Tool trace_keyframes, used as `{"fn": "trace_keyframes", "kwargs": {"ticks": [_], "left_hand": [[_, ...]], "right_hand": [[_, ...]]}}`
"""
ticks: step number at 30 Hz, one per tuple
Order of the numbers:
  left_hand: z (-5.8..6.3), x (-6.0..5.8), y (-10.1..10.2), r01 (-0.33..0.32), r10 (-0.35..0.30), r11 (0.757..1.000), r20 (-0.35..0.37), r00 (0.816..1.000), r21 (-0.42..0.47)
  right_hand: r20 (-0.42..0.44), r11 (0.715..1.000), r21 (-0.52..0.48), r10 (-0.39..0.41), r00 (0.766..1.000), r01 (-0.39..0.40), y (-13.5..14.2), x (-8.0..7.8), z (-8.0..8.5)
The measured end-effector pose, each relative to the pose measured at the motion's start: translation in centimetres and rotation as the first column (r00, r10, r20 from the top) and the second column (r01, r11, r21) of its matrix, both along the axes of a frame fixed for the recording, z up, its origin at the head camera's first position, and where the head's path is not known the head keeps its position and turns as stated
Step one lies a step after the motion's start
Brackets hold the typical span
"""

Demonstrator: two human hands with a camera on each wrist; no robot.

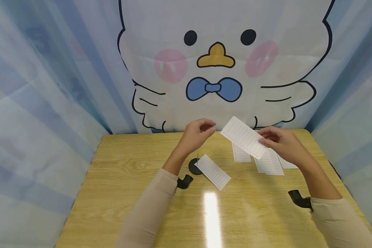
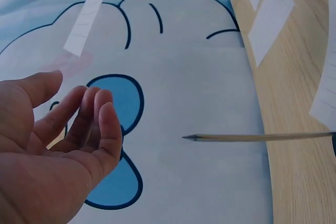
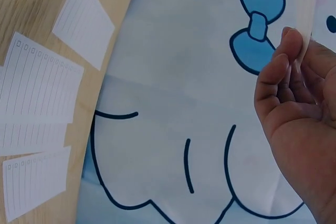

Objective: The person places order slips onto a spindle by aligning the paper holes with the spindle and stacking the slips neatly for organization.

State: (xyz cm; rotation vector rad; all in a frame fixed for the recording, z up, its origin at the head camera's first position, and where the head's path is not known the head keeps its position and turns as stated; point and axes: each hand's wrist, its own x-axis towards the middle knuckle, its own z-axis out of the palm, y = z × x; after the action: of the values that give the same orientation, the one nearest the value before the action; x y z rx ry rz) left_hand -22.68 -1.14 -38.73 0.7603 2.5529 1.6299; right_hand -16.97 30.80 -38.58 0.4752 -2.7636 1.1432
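My right hand pinches a white lined paper slip by its right end, between thumb and fingers, raised above the table's far side. The right wrist view shows that slip almost edge-on. My left hand is in the air left of the slip, fingers loosely bent, holding nothing. Below it stands a paper spike with a round black base; its thin pointed rod shows in the left wrist view. Another lined slip overlaps the base's right side; I cannot tell whether the rod pierces it.
Several more lined slips lie at the table's back right, some overlapping; small boxes run along one edge of them. The wooden table ends at a printed curtain behind, with curtains at both sides.
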Motion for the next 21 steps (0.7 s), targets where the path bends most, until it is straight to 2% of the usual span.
{"fn": "trace_keyframes", "kwargs": {"ticks": [9,16,21], "left_hand": [[-0.2,0.0,0.9,-0.013,0.005,0.996,0.082,0.997,0.092],[-0.5,0.2,0.6,-0.03,0.021,0.993,0.074,0.997,0.117],[-0.8,0.3,0.5,-0.032,0.023,0.991,0.073,0.997,0.129]], "right_hand": [[0.015,1.0,-0.015,0.016,1.0,-0.016,-1.6,-0.1,0.1],[-0.001,0.999,-0.035,0.041,0.999,-0.041,-2.4,-0.1,-0.1],[0.001,0.999,-0.024,0.029,1.0,-0.029,-2.8,-0.1,-0.3]]}}
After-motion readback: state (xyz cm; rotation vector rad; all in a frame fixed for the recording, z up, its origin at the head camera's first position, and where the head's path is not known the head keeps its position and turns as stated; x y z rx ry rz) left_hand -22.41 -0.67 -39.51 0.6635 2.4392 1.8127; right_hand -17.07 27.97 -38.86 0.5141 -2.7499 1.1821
